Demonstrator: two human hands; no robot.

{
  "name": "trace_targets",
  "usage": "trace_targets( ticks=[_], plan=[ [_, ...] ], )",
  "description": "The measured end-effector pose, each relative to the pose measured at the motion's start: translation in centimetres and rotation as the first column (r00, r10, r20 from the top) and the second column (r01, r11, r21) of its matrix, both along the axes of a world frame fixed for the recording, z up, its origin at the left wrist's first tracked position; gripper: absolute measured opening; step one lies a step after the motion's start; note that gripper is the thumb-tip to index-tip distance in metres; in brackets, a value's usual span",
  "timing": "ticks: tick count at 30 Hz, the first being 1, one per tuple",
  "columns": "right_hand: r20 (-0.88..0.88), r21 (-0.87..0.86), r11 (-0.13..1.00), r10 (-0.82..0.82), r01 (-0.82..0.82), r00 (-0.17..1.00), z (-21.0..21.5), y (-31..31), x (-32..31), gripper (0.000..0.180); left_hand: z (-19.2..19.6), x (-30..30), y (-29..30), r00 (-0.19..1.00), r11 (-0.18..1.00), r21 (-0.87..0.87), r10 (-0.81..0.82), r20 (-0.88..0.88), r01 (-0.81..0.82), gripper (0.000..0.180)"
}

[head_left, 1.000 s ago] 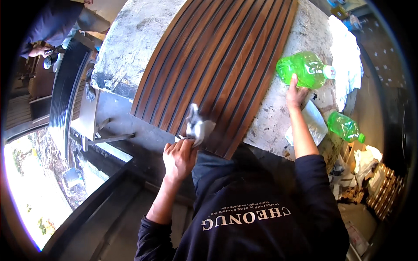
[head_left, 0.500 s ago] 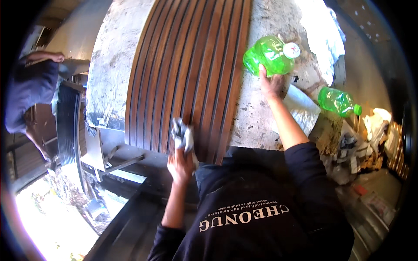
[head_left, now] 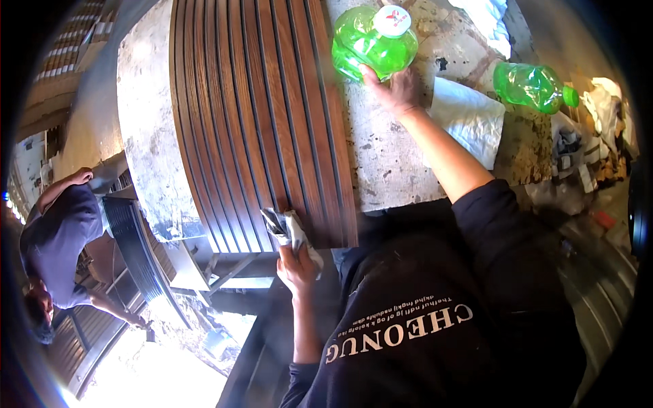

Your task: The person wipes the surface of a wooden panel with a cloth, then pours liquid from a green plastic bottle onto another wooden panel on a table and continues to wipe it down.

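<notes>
A brown wood-grain panel with dark grooves (head_left: 252,109) lies lengthwise on the stained workbench (head_left: 391,166). At the panel's near end, my left hand (head_left: 296,273) is closed around a crumpled grey-white rag (head_left: 294,234), which touches the slats. My right hand (head_left: 396,94) grips a green plastic jug (head_left: 360,44) with a white cap, to the right of the panel. The jug is tilted, its cap facing me and the far side; part of my grip is hidden behind it.
Right of my forearm lies a white cloth (head_left: 469,112), with a green bottle (head_left: 530,87) on its side beyond it. More white cloth (head_left: 490,20) is at the far right. Scraps (head_left: 588,146) are piled off the bench's right edge. At left, another person (head_left: 64,234) bends near a dark ribbed panel (head_left: 139,245).
The whole view has swung, showing more of the person at left. My left hand keeps the rag by the panel's near end, and my right hand still grips the jug.
</notes>
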State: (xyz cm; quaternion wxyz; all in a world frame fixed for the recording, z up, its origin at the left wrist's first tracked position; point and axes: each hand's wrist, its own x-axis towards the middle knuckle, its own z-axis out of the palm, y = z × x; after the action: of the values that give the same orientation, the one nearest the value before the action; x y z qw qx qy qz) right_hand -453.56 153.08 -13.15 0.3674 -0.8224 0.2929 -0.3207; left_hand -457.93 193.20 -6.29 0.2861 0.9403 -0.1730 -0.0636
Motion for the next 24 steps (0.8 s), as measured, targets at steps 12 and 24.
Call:
trace_targets(
  ticks=[12,24],
  plan=[
    [0.132,0.019,0.998,0.063,-0.066,0.989,0.8,0.2,0.4,0.066,-1.2,4.5,-3.0,0.995,0.996,-0.023,-0.084,0.058,0.085,0.025],
    [0.127,-0.019,1.000,0.026,-0.024,0.992,1.0,0.6,0.3,0.048,-0.8,0.3,-1.4,0.997,0.989,0.132,0.060,0.049,-0.066,0.017]
  ],
)
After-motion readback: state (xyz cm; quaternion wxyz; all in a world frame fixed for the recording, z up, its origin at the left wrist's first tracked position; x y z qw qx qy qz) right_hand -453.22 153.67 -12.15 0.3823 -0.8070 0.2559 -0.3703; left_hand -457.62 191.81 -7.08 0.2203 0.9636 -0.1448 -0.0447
